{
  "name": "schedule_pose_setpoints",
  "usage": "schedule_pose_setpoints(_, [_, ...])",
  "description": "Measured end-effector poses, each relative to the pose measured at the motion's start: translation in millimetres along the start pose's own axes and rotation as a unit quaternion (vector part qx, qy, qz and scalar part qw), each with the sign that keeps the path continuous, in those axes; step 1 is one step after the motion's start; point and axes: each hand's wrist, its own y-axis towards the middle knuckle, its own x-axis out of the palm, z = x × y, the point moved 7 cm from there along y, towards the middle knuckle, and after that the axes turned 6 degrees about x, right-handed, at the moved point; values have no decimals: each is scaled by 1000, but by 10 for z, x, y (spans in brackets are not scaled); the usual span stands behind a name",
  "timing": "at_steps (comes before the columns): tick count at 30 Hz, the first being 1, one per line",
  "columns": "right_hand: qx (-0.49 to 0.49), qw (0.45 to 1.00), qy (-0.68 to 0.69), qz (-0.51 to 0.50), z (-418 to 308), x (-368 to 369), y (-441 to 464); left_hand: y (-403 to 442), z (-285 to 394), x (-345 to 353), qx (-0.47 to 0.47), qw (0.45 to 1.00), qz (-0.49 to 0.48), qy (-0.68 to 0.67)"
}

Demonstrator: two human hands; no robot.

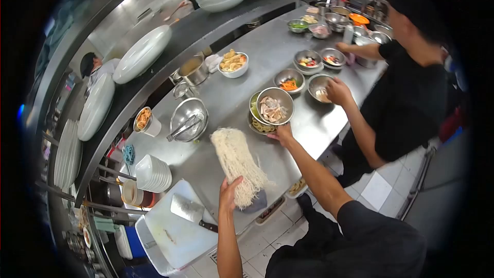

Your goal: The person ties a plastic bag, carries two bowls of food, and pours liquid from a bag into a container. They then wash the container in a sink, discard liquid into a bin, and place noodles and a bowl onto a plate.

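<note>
My left hand (229,193) is closed on the lower left edge of a block of dried rice noodles (237,162), pale and stringy, tilted above the steel table. My right hand (282,135) grips the near edge of a metal bowl (289,99) holding pale sliced meat or seafood (272,110). Under that bowl, partly hidden, are a bowl with something green (254,105) and another with yellowish-green pieces (261,126). Left of the noodles, a metal strainer bowl (198,113) has tongs (186,127) lying in it.
A cleaver (186,208) lies on a white cutting board (172,237) at the near left, beside stacked white bowls (153,172). A co-worker (411,82) reaches over bowls of ingredients on the right. A bowl of fried pieces (233,64) stands near the shelf of plates (142,54).
</note>
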Motion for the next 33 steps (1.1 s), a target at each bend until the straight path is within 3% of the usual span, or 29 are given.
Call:
schedule_pose_setpoints(6, [5, 994, 54, 94, -264, 162, 1229, 1572, -146, 326, -48, 999, -11, 6])
schedule_pose_setpoints(7, [-42, 999, 26, 5, -358, 228, 1492, 1825, -213, 352, -52, 998, -19, -16])
schedule_pose_setpoints(9, [-45, 997, 64, -28, -386, 178, 1968, 2251, -287, 462, -95, 994, -46, -43])
schedule_pose_setpoints(11, [34, 998, 0, -62, -576, 304, 1971, 2661, -373, 502, -56, 997, -41, -26])
schedule_pose_setpoints(12, [23, 996, -86, -14, -671, 257, 1900, 2874, -403, 415, 9, 986, 65, 151])
schedule_pose_setpoints(13, [4, 985, -169, 40, -757, 210, 1793, 2976, -317, 324, 60, 930, 164, 324])
schedule_pose_setpoints(14, [7, 973, -225, 50, -834, 279, 1650, 2923, -183, 319, 66, 930, 180, 314])
schedule_pose_setpoints(15, [11, 958, -278, 68, -836, 235, 1504, 2671, 117, 409, 123, 825, 263, 485])
schedule_pose_setpoints(17, [-80, 971, -219, -62, -586, 119, 1458, 2081, 727, 728, 193, 796, 254, 515])
schedule_pose_setpoints(18, [-86, 967, -227, -73, -552, 146, 1187, 1673, 1110, 771, 213, 884, 167, 382])
schedule_pose_setpoints(20, [-104, 958, -250, -91, -493, 264, 513, 669, 1993, 888, 345, 875, 163, 296])
schedule_pose_setpoints(22, [-109, 946, -287, -108, -305, 196, 55, -117, 2882, 617, 594, 672, 278, 344])
schedule_pose_setpoints(23, [-107, 938, -308, -119, -212, 174, -114, -462, 3340, 473, 615, 609, 352, 357])
schedule_pose_setpoints(24, [-105, 939, -306, -119, -152, 152, -277, -803, 3803, 463, 623, 490, 427, 435])
schedule_pose_setpoints(27, [-52, 943, -301, -131, -94, 118, -723, -955, 4700, 415, 608, 328, 430, 581])
schedule_pose_setpoints(28, [-44, 935, -327, -133, -103, 129, -830, -926, 4775, 443, 615, 330, 422, 578])
schedule_pose_setpoints(30, [-31, 930, -343, -129, -31, 148, -914, -579, 4764, 779, 629, 398, 160, 648])
schedule_pose_setpoints(31, [-21, 930, -345, -128, -19, 183, -959, -482, 4665, 998, 624, 382, 130, 670])
schedule_pose_setpoints(33, [-37, 927, -341, -151, 23, 298, -970, -134, 4687, 1085, 585, 430, 92, 681])
